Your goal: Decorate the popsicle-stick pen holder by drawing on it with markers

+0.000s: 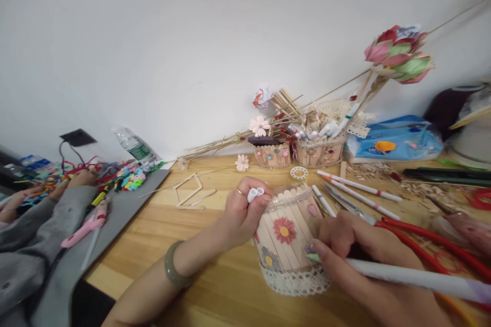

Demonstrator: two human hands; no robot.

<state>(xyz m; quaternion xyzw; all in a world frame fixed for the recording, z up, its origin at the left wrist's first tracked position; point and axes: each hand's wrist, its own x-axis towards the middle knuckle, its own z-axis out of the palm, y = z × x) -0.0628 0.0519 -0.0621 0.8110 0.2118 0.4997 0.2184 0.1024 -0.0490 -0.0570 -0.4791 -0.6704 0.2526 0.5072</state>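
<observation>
A round holder made of craft sticks [286, 237] stands on the wooden table [199, 276], trimmed with lace and stuck-on flowers. My left hand [241, 212] rests against its upper left rim and pinches a small white cap [255, 193]; there is a ring on one finger and a green bangle at the wrist. My right hand [353, 248] is closed round a long white marker [414, 277], whose green tip touches the holder's right side.
Red-handled scissors [422, 242] and loose markers [360, 186] lie right of the holder. Two small stick baskets [299, 152], paper flowers [399, 53] on long stems and a blue tissue pack [395, 140] sit at the back. At left, another person's grey sleeve [34, 245], coloured beads and a pink tool [86, 224].
</observation>
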